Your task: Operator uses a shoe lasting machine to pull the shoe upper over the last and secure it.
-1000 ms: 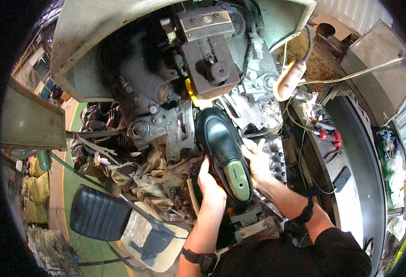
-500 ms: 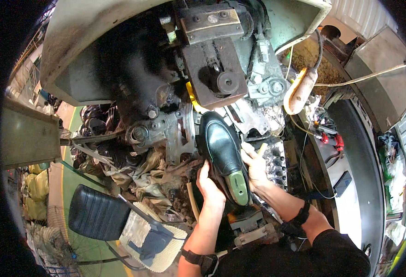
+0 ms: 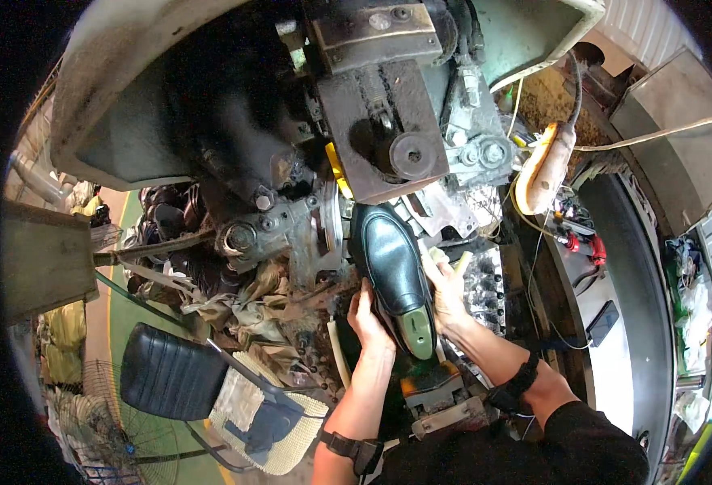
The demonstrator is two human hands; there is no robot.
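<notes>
A black leather shoe (image 3: 390,255) with a green shoe last (image 3: 417,330) in its opening points away from me, toe up against the machine's clamping parts. My left hand (image 3: 368,319) grips its left side near the heel, thumb along the edge and the other fingers hidden beneath. On the opposite side my right hand (image 3: 446,295) closes round it, fingers partly out of sight. Right above the toe hangs the dark metal block (image 3: 384,129) of the machine, a yellow strip (image 3: 338,168) beside it. Metal plates (image 3: 445,212) flank the toe.
A grey machine arm (image 3: 279,230) juts out at the left. Near my left arm stands a black chair (image 3: 170,372) with a woven seat. Right of the machine hangs a lit lamp (image 3: 543,174). A phone (image 3: 602,323) lies on the bench at right. Cloth scraps (image 3: 251,307) pile below.
My view has shifted slightly, so the machine appears a little larger and lower. Both hands keep their hold on the shoe, whose toe remains at the machine.
</notes>
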